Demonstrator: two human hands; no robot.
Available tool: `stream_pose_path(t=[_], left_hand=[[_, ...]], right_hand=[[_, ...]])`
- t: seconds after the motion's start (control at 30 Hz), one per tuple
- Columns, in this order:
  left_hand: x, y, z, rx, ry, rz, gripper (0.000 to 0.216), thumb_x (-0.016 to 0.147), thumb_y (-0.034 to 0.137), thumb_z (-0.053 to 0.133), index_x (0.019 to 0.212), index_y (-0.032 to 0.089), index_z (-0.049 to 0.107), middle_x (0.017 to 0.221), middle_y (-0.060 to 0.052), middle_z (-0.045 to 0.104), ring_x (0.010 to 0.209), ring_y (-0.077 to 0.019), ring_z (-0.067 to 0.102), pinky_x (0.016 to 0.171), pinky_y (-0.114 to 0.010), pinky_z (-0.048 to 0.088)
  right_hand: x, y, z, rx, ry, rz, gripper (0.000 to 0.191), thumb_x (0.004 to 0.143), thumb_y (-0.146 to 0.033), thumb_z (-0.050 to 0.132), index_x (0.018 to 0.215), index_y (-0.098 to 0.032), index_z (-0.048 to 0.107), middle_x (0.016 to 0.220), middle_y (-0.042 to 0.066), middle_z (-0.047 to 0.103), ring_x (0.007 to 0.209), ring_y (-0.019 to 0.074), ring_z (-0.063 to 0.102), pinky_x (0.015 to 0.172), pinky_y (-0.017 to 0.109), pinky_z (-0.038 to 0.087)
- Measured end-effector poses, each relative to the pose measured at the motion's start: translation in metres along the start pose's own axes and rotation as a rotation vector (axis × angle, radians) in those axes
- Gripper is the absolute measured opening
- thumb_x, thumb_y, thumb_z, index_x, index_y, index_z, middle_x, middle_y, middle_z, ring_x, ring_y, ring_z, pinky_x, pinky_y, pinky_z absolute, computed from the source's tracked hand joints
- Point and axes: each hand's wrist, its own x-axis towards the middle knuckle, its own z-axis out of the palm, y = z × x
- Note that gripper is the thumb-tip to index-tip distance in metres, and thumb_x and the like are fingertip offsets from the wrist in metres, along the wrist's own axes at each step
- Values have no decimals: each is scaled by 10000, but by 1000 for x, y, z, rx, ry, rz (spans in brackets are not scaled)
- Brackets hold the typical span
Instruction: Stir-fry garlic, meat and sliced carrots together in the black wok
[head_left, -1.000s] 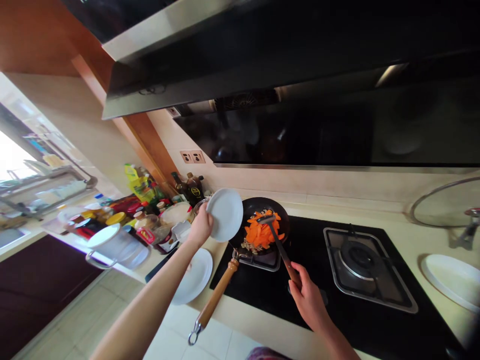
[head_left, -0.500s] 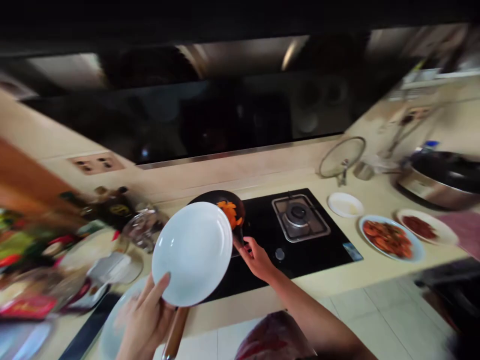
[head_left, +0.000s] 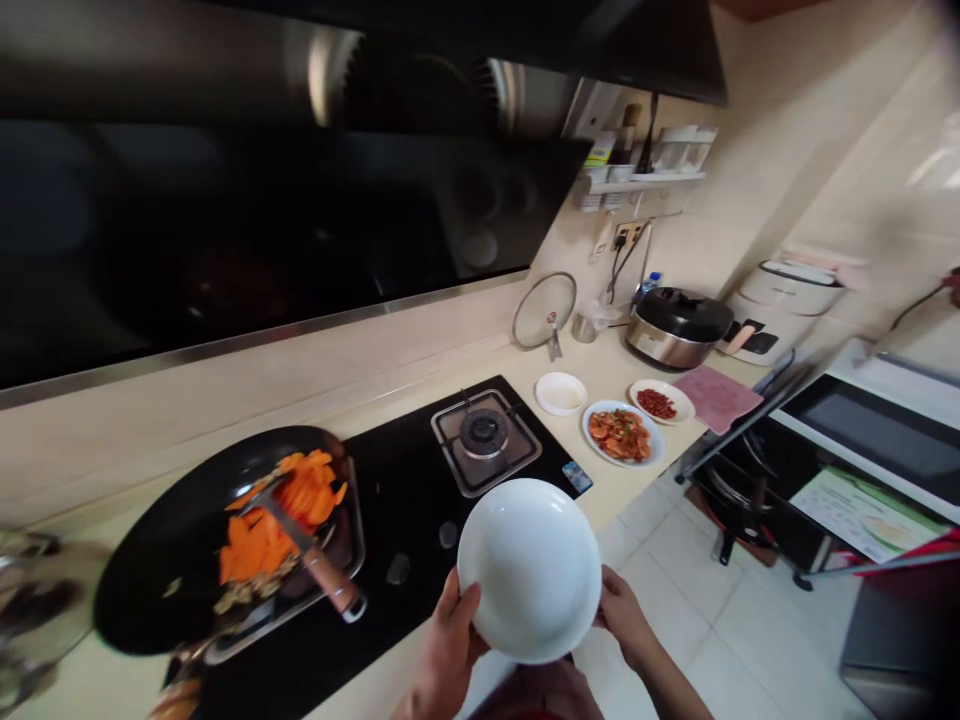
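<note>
A white plate (head_left: 529, 570) with nothing on it is held between my two hands, over the front edge of the counter. My left hand (head_left: 448, 640) grips its left rim, thumb on top. On the opposite rim, my right hand (head_left: 622, 615) has its fingers closed, partly behind the plate. To the left, a black wok (head_left: 161, 545) sits on the left burner. Sliced carrots (head_left: 289, 515) and some browned bits lie inside it. A spatula (head_left: 322, 570) with a wooden handle rests in the wok, its handle hanging over the rim.
The right burner (head_left: 484, 432) is bare. Beyond it stand a small white dish (head_left: 561, 394), a plate of cooked food (head_left: 622, 434), a plate of red pieces (head_left: 661, 402), a glass lid (head_left: 544, 310) and an electric cooker (head_left: 679, 328). A range hood (head_left: 285, 220) hangs overhead.
My right hand has let go of the spatula and now holds the plate's right rim. The plate has moved right, away from the wok. The view has turned right.
</note>
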Motion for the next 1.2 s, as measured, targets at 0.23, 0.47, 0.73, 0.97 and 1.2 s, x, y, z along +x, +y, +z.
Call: stream_pose_path(t=[0.23, 0.47, 0.73, 0.97, 1.2], left_hand=[[90, -35, 64, 115, 145, 52, 416, 747, 265, 574, 1148, 300, 470, 1127, -56, 577, 889, -208, 597, 624, -291, 529], [130, -49, 110, 88, 230, 56, 372, 722, 290, 572, 1080, 261, 474, 1032, -66, 590, 816, -198, 596, 600, -289, 509], [134, -43, 124, -37, 345, 89, 434, 664, 324, 667, 1066, 212, 549, 856, -38, 622, 745, -181, 595, 591, -285, 475], [56, -66, 49, -129, 375, 97, 394, 544, 312, 789, 863, 157, 616, 721, -15, 610, 631, -164, 593, 532, -269, 415], [-81, -94, -95, -440, 499, 141, 352, 780, 479, 589, 950, 172, 562, 780, -24, 639, 651, -139, 644, 631, -268, 466]], right_hand=[[122, -36, -82, 305, 51, 174, 276, 632, -345, 672, 837, -182, 586, 679, 15, 687, 626, 149, 669, 640, 272, 531], [210, -65, -115, 292, -14, 288, 96, 606, -191, 595, 694, -152, 594, 735, 120, 714, 744, 233, 699, 775, 370, 543], [214, -75, -130, -30, -67, 224, 405, 489, -419, 708, 816, -197, 619, 712, 111, 703, 686, 297, 691, 609, 386, 566], [136, -98, 23, -363, -657, -300, 467, 715, -531, 605, 998, -160, 607, 887, 107, 694, 732, 224, 674, 634, 315, 572], [21, -112, 205, -709, -1058, -1322, 527, 840, -140, 454, 1346, -273, 390, 1152, 86, 558, 967, 200, 584, 823, 343, 517]])
